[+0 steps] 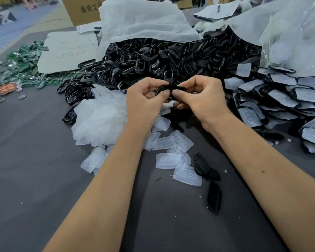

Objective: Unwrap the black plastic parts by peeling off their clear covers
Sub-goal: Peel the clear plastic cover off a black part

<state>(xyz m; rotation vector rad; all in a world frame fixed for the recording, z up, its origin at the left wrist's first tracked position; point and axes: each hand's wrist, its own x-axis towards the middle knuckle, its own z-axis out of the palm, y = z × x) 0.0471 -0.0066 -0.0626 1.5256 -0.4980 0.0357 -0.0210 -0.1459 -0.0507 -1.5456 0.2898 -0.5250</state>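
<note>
Nearest, on the dark grey table (35,160): two bare black shells (214,197) lying loose, one just beyond the other, beside a scatter of peeled clear covers (168,160) with rows of round dimples. Left of those, a heap of more translucent covers (100,120).

Above the scatter, held off the table: one black plastic part (168,89), pinched between both hands. Left hand (145,99) curled on its left end, thumb tip pressed on the near edge; right hand (202,96) curled on its right end, thumb beside the left thumb. Cannot tell whether a clear cover remains on this part.

To the right, a stack of still-wrapped parts (280,99), black rims under cloudy film, spilling from a clear plastic bag (295,39).

Behind the hands, a large white bag (144,20), mouth open toward the camera, packed with a mound of black frames (162,57) pouring out onto the table.

Farther left, a pile of green circuit boards (24,64) beside a pale sheet (67,51) with red scribbles. At the back, a cardboard box (80,10) with printed characters.
</note>
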